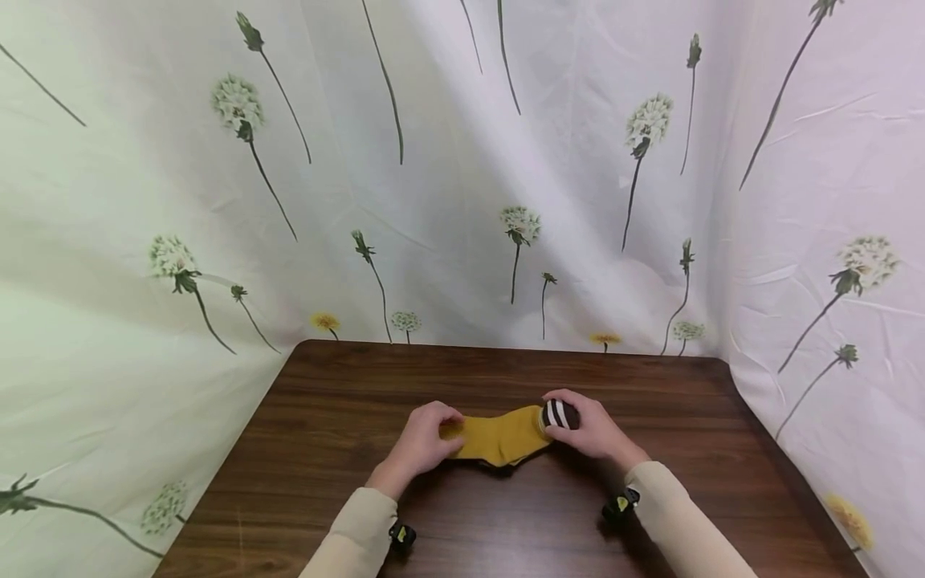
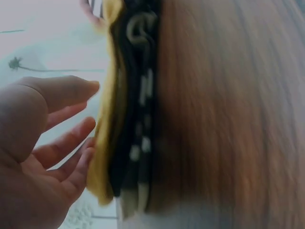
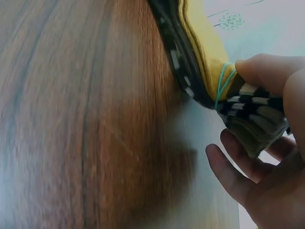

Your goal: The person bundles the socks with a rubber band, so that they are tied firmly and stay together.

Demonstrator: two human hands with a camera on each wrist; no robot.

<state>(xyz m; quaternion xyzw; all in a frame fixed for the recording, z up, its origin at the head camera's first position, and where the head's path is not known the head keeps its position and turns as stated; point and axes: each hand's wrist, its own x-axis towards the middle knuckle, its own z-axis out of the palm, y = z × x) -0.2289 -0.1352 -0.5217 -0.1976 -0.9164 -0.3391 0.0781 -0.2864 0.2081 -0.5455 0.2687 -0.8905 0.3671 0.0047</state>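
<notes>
A stack of socks (image 1: 499, 437) lies on the wooden table, a mustard-yellow sock on top and dark patterned socks (image 3: 174, 59) beneath. My right hand (image 1: 596, 425) holds the striped cuff end (image 1: 560, 414) between thumb and fingers. A thin green band (image 3: 220, 88) circles the stack near that cuff, close to my right thumb. At the opposite end, my left hand (image 1: 422, 437) touches the yellow sock with relaxed fingers (image 2: 71, 138). Light and dark patches show along the blurred edges of the lower socks in the left wrist view.
The dark brown wooden table (image 1: 325, 393) reaches back to a white curtain (image 1: 448, 241) printed with dandelions, which also hangs at both sides. A small black device (image 1: 401, 535) sits on the left wrist, another (image 1: 620, 506) on the right.
</notes>
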